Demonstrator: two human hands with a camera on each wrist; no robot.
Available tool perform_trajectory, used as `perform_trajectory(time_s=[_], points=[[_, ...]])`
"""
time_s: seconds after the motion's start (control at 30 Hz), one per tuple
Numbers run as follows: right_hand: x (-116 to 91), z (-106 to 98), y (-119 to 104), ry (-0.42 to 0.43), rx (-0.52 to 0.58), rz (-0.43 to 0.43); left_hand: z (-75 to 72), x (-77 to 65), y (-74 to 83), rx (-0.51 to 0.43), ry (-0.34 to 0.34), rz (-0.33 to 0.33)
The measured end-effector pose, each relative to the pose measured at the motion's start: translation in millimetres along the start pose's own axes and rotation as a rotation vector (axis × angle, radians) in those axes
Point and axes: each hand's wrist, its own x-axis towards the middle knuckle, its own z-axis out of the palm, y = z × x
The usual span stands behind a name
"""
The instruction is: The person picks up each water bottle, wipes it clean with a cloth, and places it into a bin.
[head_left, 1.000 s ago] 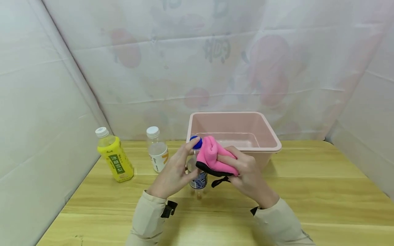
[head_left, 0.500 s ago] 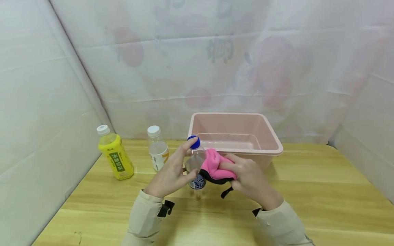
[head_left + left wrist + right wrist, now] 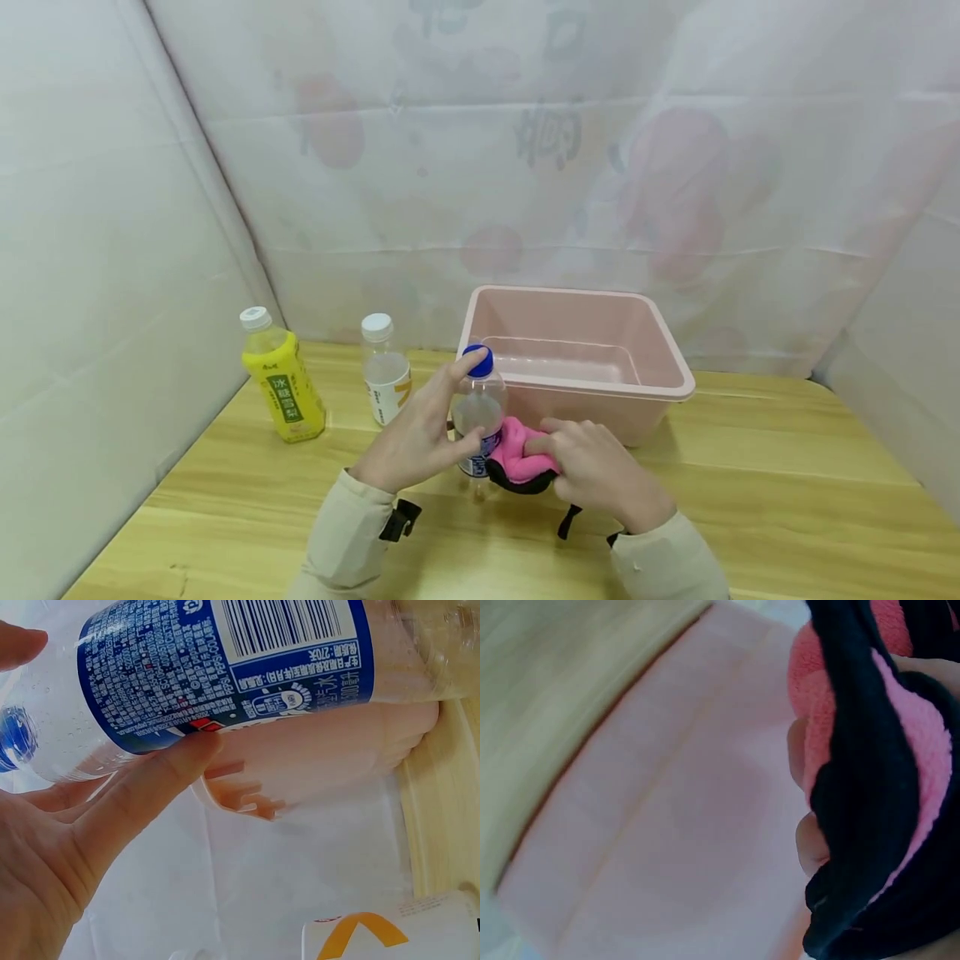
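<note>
A clear plastic bottle (image 3: 477, 410) with a blue cap stands upright on the table, and my left hand (image 3: 416, 440) steadies it from the left. One finger lies against the cap; the thumb is at the bottle's side. Up close in the left wrist view, the bottle's blue label (image 3: 300, 667) shows a barcode. My right hand (image 3: 602, 471) grips a bunched pink cloth (image 3: 519, 446) with black edging, holding it against the lower right of the bottle. Pink plush and black fabric (image 3: 866, 772) fill the right side of the right wrist view, with fingertips behind them.
A pink plastic basin (image 3: 577, 408) stands just behind the bottle and the right hand. To the left are a white-capped bottle with a white label (image 3: 387, 392) and a yellow-labelled drink bottle (image 3: 287, 387). Pale cloth walls (image 3: 480, 167) surround the wooden table (image 3: 772, 500).
My right hand has carried the cloth down the bottle's right side, from near the cap to the label. The left hand keeps its place on the bottle. The head view has shifted slightly.
</note>
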Motion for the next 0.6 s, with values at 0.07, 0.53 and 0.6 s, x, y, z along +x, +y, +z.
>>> perform_trajectory(time_s=[0.07,0.53,0.6], points=[[0,3,2,-0.034,-0.008,0.008,1.0,0.3,-1.1,-0.005,0.002,0.002],[-1,25,2,-0.221,-0.027,0.094,0.0,-0.8,0.1,-0.020,0.013,-0.001],[-2,22,3,-0.221,0.003,0.107,-0.5,-1.0,-0.1,-0.015,0.016,0.000]])
